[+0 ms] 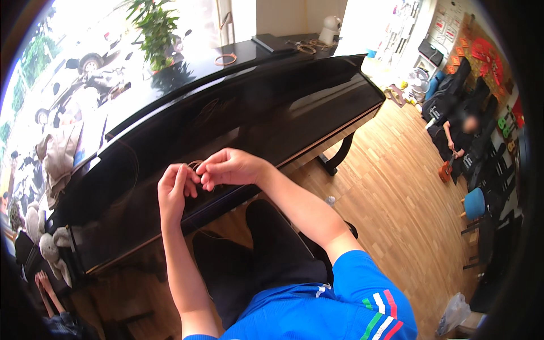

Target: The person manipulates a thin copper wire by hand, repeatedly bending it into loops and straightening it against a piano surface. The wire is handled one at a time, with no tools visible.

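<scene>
My left hand and my right hand meet above the front of a closed black piano. Between their fingertips is a small coil of thin copper-coloured string, pinched from both sides. The fingers cover much of this coil. A fine loose strand seems to arc over the black surface left of my left hand; where it ends I cannot make out.
Atop the piano are a potted plant, a copper-coloured coil, a dark flat box and more coils. Plush rabbits sit at the left, near another person's hands. Far right, a seated person holds a small guitar.
</scene>
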